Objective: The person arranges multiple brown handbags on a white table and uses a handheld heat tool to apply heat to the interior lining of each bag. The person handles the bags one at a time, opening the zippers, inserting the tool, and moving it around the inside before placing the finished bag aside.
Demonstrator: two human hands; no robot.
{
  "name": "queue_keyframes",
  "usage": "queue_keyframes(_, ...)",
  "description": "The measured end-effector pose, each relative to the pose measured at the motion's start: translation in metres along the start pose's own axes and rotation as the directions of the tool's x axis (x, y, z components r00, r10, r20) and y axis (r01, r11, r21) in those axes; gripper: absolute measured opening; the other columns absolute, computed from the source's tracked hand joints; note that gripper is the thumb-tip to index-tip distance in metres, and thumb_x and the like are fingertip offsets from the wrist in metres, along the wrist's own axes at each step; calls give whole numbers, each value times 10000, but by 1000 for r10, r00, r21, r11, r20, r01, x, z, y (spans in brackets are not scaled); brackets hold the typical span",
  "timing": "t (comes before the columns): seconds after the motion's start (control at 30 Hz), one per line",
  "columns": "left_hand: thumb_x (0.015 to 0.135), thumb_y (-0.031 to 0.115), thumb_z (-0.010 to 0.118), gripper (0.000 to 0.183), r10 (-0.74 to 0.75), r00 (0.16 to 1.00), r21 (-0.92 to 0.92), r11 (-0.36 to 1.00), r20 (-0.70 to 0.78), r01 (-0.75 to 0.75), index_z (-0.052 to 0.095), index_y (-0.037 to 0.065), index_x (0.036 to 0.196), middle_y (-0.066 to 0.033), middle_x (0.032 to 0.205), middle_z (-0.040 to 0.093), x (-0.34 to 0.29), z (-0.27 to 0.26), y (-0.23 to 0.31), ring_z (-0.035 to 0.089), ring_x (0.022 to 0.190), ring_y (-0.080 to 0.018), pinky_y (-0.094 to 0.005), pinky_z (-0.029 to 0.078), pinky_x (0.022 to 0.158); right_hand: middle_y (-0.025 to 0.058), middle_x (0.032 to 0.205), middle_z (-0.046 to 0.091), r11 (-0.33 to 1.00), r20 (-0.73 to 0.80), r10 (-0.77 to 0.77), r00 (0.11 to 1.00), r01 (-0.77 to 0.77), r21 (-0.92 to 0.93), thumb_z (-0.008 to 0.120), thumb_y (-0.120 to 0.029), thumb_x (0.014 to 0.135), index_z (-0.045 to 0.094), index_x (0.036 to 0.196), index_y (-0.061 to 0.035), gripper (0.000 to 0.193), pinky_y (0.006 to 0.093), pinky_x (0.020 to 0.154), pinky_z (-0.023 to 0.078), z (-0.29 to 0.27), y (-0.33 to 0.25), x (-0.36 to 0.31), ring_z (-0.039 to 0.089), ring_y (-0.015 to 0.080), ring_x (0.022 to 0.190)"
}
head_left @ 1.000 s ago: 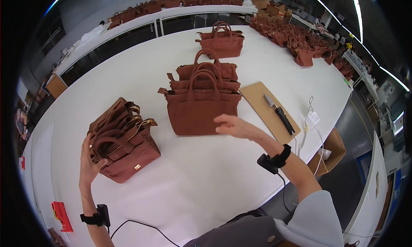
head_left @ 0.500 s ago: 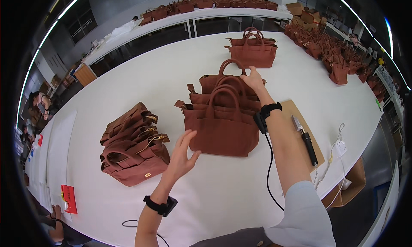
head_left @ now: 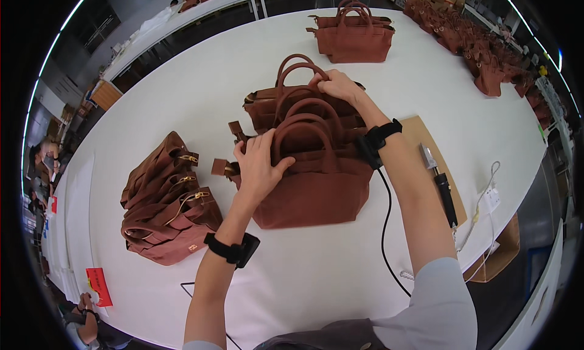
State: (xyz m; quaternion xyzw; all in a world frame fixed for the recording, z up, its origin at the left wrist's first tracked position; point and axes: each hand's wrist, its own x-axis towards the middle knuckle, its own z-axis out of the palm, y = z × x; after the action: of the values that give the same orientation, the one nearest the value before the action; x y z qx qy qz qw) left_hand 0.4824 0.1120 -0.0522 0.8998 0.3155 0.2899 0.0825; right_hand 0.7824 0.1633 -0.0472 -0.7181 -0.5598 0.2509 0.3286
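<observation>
Gripping the rear bag (head_left: pixel 260 114) by a handle (head_left: pixel 303 65) with the right hand (head_left: pixel 337 87), left hand (head_left: pixel 258 166) on the front bag (head_left: pixel 310 198).

Mid-table (head_left: pixel 328 271), these brown bags stand upright one behind another, long axes running left to right across the person; the rear one lies farther out, beyond the left hand, and the right hand is nearer to it. Right fingers are curled round the handle. Left fingers are spread from the thumb at the front bag's upper left; whether they pinch cannot be told. At left, a gold-zipped bag (head_left: pixel 161 245) has a small gold mark (head_left: pixel 193 248), too small to read; a red card (head_left: pixel 99 287) carries dark lettering.
</observation>
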Motion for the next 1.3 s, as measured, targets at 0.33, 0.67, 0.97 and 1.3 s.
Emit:
queue_keyframes(0.33,684,223,792,601,-192,979,-204,958,65,201,499,47,1179,-88,1101,579,-205,-95,97,532,1043,-249,-436,271,991,86,799,660,965,274,-251,928,219,143,469,39,776,677,1032,-38,338,280,797,431,56,-110,-203,592,161,850)
queue_keyframes(0.67,773,-77,579,278,-114,979,-471,863,170,183,621,-2,1037,-144,1030,624,-205,-200,94,629,912,-280,-333,516,748,112,1241,512,758,29,-645,764,644,-106,621,-21,720,651,1055,-152,361,413,937,351,89,-109,-353,486,290,1050)
queue_keyframes(0.97,853,89,553,274,369,800,-495,862,473,-105,587,11,1113,-180,840,657,-58,-61,106,639,768,-306,-384,497,698,190,1191,522,897,-41,-425,904,426,115,577,-169,870,502,1172,-3,352,418,984,370,97,-108,-385,457,353,1144)
queue_keyframes(1.3,848,229,574,199,409,747,-358,902,525,-242,622,38,871,-175,780,649,-41,14,105,624,743,-360,-430,484,666,102,1038,647,789,-81,-31,996,74,610,455,-175,922,588,1168,-31,315,326,925,452,-11,-95,-353,580,206,1062)
